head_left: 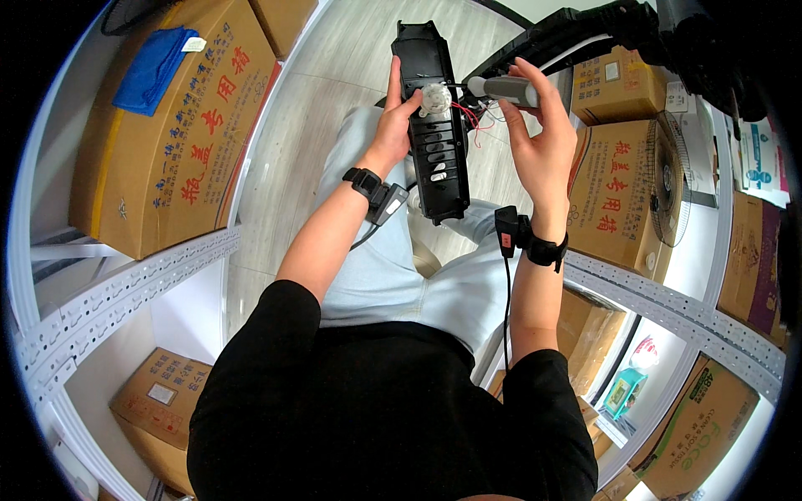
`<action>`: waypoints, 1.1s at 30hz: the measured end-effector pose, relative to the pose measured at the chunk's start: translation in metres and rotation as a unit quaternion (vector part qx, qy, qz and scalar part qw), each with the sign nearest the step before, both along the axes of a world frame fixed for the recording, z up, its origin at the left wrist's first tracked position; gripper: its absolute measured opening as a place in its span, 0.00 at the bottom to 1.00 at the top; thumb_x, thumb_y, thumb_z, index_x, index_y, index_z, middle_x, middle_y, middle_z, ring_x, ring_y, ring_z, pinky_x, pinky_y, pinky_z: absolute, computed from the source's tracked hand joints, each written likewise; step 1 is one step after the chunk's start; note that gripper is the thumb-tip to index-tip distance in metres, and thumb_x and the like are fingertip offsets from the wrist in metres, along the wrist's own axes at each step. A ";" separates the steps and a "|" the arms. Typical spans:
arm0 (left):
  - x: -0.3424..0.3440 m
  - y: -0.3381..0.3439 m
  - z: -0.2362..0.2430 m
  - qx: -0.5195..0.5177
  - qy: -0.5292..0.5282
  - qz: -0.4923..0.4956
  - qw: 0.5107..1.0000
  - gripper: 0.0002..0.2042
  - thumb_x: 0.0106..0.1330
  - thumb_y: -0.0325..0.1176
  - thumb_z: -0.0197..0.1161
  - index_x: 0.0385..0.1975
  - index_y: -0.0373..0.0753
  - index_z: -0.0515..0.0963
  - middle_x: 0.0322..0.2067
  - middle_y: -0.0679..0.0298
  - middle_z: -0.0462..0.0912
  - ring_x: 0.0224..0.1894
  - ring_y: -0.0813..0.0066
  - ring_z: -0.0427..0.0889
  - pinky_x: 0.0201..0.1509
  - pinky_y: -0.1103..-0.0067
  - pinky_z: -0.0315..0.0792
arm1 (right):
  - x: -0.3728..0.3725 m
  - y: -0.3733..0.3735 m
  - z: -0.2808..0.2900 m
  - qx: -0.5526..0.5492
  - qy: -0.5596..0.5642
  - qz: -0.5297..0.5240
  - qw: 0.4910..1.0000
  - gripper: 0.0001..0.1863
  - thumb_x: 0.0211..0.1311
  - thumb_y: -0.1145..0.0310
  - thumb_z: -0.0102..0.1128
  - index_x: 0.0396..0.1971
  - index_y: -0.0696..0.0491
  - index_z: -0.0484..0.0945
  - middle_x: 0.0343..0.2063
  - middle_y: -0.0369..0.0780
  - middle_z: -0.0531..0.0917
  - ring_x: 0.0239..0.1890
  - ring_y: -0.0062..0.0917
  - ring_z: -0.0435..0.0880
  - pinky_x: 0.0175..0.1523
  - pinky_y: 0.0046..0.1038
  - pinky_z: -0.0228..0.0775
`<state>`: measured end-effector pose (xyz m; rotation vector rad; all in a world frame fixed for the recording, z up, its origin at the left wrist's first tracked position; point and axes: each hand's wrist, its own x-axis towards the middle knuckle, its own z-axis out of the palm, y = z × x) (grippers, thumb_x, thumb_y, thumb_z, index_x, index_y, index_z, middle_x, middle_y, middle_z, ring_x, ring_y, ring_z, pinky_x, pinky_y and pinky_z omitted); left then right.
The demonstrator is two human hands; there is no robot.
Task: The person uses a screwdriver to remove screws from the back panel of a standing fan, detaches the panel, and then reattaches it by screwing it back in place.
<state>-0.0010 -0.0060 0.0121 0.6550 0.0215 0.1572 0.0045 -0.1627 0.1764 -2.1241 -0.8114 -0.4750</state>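
My left hand grips the left edge of a long black plastic housing, which stands nearly lengthwise above my lap. Its thumb presses beside a round whitish part, perhaps a small motor, set in the housing. Thin red wires trail off to its right. In my right hand is a screwdriver with a grey handle, held between thumb and fingers. Its shaft points left toward the round part; whether the tip touches is too small to tell. Lower down the housing is a row of slots.
A large black curved frame reaches in from the upper right. Metal shelves with cardboard boxes flank me on both sides, a blue cloth on the left one. A round wire fan guard leans at the right. Cables hang from both wrist straps.
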 end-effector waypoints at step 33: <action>0.006 -0.004 -0.016 0.057 -0.006 -0.013 0.998 0.34 0.70 0.26 0.48 0.73 0.54 0.41 0.72 0.66 0.45 0.71 0.72 0.51 0.71 0.77 0.49 | 0.030 -0.024 0.043 -0.082 0.133 0.126 0.980 0.17 0.57 0.81 0.59 0.48 0.55 0.74 0.44 0.41 0.80 0.46 0.32 0.82 0.48 0.27 0.75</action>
